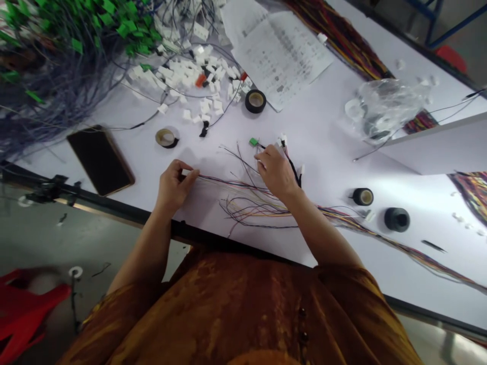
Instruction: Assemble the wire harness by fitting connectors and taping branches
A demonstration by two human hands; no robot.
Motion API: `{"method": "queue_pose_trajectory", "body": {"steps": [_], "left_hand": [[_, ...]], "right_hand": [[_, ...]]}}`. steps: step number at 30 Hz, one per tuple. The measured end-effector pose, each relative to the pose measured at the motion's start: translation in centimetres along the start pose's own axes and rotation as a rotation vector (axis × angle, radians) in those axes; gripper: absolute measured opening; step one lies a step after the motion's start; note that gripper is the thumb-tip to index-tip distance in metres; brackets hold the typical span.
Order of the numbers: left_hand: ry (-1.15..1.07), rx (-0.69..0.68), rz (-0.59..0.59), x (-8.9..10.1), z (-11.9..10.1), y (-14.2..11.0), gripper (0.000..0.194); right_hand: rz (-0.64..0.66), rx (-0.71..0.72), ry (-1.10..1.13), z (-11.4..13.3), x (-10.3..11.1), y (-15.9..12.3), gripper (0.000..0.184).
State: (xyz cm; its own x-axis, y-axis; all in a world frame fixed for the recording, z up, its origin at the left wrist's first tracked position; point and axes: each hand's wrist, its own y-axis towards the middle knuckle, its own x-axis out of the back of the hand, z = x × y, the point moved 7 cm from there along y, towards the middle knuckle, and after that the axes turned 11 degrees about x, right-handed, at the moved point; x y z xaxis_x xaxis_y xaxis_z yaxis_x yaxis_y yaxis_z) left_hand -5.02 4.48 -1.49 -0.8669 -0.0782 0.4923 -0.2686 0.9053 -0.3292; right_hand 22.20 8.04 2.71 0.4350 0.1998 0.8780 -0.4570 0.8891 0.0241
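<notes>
Several thin coloured wires (228, 181) stretch across the white table between my hands. My left hand (175, 185) pinches their left ends between thumb and fingertips, close to the table's front edge. Farther right, my right hand (277, 170) is closed with bent fingers on a thin dark wire; the exact grip is partly hidden. A small green connector (253, 142) lies just beyond its fingertips. White connectors (282, 139) on a black-wrapped lead (292, 166) rest beside that hand. Under the right forearm runs a longer wire bundle (338, 217), its loose ends fanned out below my hands.
Black tape rolls (255, 101) and a used roll (166, 138) lie beyond my hands. A phone (101, 159) is at the left. White connectors (182, 73), green-tipped wires (76, 45) and printed sheets (281, 50) cover the back. A plastic bag (391, 104) sits at right.
</notes>
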Motion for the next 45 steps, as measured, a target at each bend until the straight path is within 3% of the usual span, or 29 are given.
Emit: {"method": "queue_pose_trajectory", "body": {"steps": [4, 10, 13, 17, 21, 23, 28, 32, 35, 38, 41, 45], "left_hand": [[0.003, 0.003, -0.013, 0.0, -0.3, -0.2, 0.018], [0.059, -0.02, -0.003, -0.2, -0.9, -0.7, 0.018], [0.116, -0.071, -0.011, -0.3, -1.2, -0.9, 0.016], [0.319, -0.2, 0.001, -0.3, -2.5, -1.5, 0.014], [0.469, -0.196, 0.097, 0.6, -3.0, -1.1, 0.02], [0.465, -0.226, 0.092, 1.8, -3.9, 0.1, 0.023], [0.357, -0.344, -0.081, 4.8, -7.6, 5.6, 0.012], [0.452, -0.346, -0.034, 2.2, -9.6, 10.0, 0.016], [0.557, -0.384, 0.044, -0.9, -10.4, 11.7, 0.024], [0.641, -0.38, 0.045, -2.5, -10.6, 12.7, 0.013], [0.621, -0.335, -0.018, -2.2, -10.9, 12.8, 0.009], [0.286, -0.324, -0.079, -0.7, -11.5, 10.0, 0.011]], "right_hand": [[0.075, -0.092, -0.007, 1.5, -1.6, 0.8, 0.011], [0.063, -0.16, -0.109, 2.7, -3.0, 3.2, 0.015], [0.006, -0.197, -0.049, 2.5, -2.8, 3.6, 0.012], [-0.113, -0.179, 0.36, 1.8, -2.9, 4.2, 0.011], [-0.21, -0.185, 0.868, 0.8, -3.7, 5.1, 0.011], [-0.247, -0.219, 1.011, 0.3, -4.2, 5.2, 0.011], [-0.335, -0.238, 1.14, -0.3, -4.7, 4.6, 0.013], [-0.302, -0.167, 1.214, -0.3, -4.4, 4.0, 0.017], [-0.215, -0.15, 1.336, -0.5, -4.5, 3.8, 0.019], [-0.149, -0.231, 1.44, -1.1, -5.1, 3.6, 0.019], [-0.201, -0.298, 1.462, -1.8, -5.6, 3.5, 0.023], [-0.292, -0.307, 1.366, -1.9, -5.7, 3.6, 0.024]]}}
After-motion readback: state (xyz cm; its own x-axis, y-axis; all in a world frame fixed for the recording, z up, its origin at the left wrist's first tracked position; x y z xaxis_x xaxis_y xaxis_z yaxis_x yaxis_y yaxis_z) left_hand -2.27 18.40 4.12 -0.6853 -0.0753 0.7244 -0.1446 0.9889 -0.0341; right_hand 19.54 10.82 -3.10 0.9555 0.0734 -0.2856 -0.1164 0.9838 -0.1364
